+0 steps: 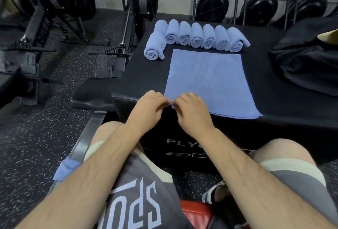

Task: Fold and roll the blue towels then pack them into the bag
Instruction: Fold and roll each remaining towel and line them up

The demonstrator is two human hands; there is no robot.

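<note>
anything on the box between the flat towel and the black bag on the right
Nothing visible does. The flat towel and the black bag are separated only by bare box top; the rolled towels sit along the far edge, out of that path.

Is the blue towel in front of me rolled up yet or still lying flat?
Flat. The blue towel lies spread on the black plyo box, unrolled; both hands pinch its near left corner.

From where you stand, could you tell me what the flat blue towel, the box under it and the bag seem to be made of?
Flat blue towel: soft matte cloth, probably microfibre; fine nap, stitched hem.
Box: seemingly padded foam under black vinyl; faint sheen, rounded edges, printed lettering on the front.
Bag: thin black fabric, maybe nylon; it slumps in glossy creases.
Both hands pinch the towel's near corner.
</note>
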